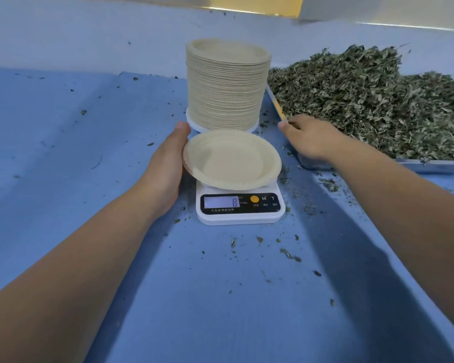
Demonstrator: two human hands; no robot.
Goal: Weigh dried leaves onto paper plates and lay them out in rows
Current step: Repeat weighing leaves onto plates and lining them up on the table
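Note:
An empty beige paper plate [232, 159] sits slightly tilted on a small white digital scale [240, 208] whose display shows 8. My left hand [165, 163] holds the plate's left rim, fingers hidden under it. My right hand [308, 138] lies palm down at the near left corner of a metal tray [430, 166], its fingers in the heap of dried green leaves [364, 98] that fills the tray. Whether it grips any leaves is hidden.
A tall stack of paper plates [226, 85] stands right behind the scale on a white round base. Leaf crumbs [288, 254] are scattered over the blue table cover [89, 153]. A pale wall rises at the back.

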